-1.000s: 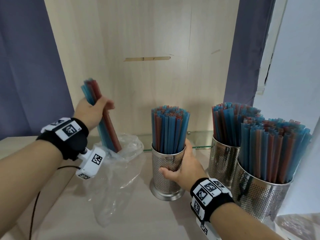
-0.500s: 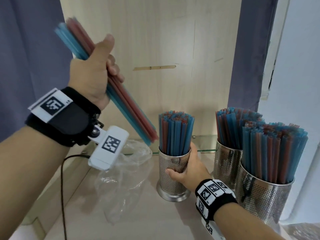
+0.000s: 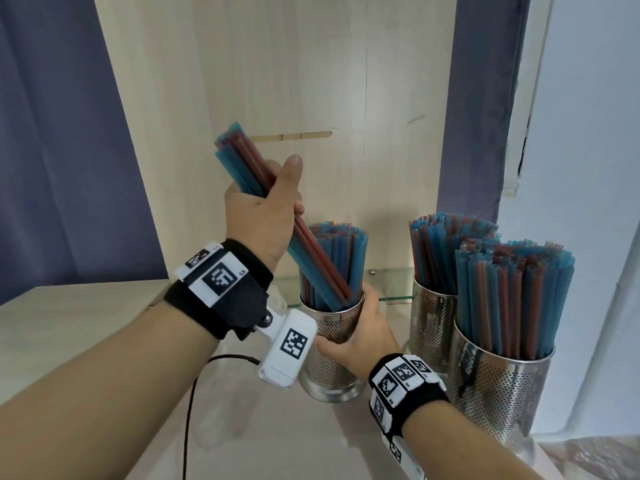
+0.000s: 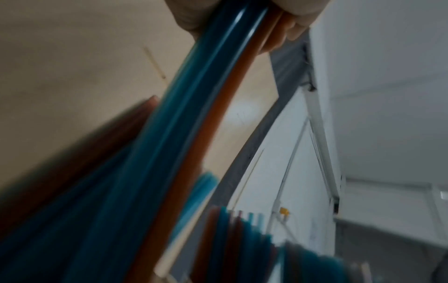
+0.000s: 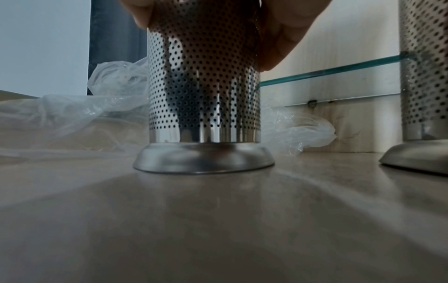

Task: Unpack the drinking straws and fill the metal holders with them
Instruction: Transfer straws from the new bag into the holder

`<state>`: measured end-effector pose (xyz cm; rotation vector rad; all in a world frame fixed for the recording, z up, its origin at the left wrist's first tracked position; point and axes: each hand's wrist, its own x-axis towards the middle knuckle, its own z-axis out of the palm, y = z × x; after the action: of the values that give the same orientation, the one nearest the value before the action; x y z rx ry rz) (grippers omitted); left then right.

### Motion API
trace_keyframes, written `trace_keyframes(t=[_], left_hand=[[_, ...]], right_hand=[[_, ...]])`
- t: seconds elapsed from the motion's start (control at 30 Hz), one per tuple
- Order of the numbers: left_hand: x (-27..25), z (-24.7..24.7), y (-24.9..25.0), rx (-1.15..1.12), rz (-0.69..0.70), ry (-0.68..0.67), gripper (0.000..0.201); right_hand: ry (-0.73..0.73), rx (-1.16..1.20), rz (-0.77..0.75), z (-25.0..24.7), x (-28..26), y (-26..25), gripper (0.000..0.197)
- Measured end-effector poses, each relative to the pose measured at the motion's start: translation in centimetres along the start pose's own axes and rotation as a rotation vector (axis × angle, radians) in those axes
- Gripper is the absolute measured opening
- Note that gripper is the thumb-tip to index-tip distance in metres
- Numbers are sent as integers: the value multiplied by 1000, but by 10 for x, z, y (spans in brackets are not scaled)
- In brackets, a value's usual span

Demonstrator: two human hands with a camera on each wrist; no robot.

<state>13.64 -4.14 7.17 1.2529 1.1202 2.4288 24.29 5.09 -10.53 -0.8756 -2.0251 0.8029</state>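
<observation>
Gripping a bundle of blue and red straws [image 3: 308,247] in my left hand [image 3: 263,216], fingers curled round its middle, I hold it slanted with its lower ends dipping into the metal holder [image 3: 329,344] already crowded with upright straws. My right hand [image 3: 360,337] wraps the holder's perforated wall, fingers and thumb curled round it, its base flat on the pale tabletop [image 5: 218,220]. Two more full holders [image 3: 498,386] stand close together on my right. Crumpled clear plastic wrapping [image 5: 72,114] lies behind the held holder.
</observation>
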Motion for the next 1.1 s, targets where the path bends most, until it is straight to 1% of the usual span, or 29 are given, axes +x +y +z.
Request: trace_keyframes(t=[0.1, 0.2, 0.33, 0.47, 0.6, 0.67, 0.73, 0.8, 0.83, 0.9, 0.97, 1.1], left_hand=[[3, -6, -3, 97, 47, 21, 26], [12, -11, -2, 83, 79, 72, 26], [17, -13, -5, 59, 120, 85, 27], [5, -9, -7, 64, 153, 51, 30], [-17, -5, -8, 25, 275, -49, 29], [-17, -4, -7, 19, 286, -27, 27], [-12, -4, -6, 12, 299, 38, 26], [-11, -5, -8, 38, 352, 80, 25], [-13, -5, -11, 73, 390, 79, 25], [-19, -5, -18, 164, 434, 8, 22], [-17, -7, -24, 244, 399, -53, 20], [13, -19, -28, 296, 306, -123, 19]], right_hand=[[-4, 14, -2, 1, 0, 1, 113], [-9, 16, -2, 1, 0, 2, 114], [-6, 0, 2, 1, 1, 2, 117], [8, -21, 5, 1, 1, 2, 118], [26, -29, -1, 1, 1, 3, 113], [27, -33, -5, 0, 1, 3, 110], [31, -29, -11, 0, 1, 3, 109], [32, -26, -11, 0, 1, 3, 109], [35, -24, -11, 1, 1, 4, 110], [39, -23, -14, 1, 1, 4, 110], [36, -27, -15, 1, 1, 3, 110], [39, -24, -19, -1, 1, 2, 106]])
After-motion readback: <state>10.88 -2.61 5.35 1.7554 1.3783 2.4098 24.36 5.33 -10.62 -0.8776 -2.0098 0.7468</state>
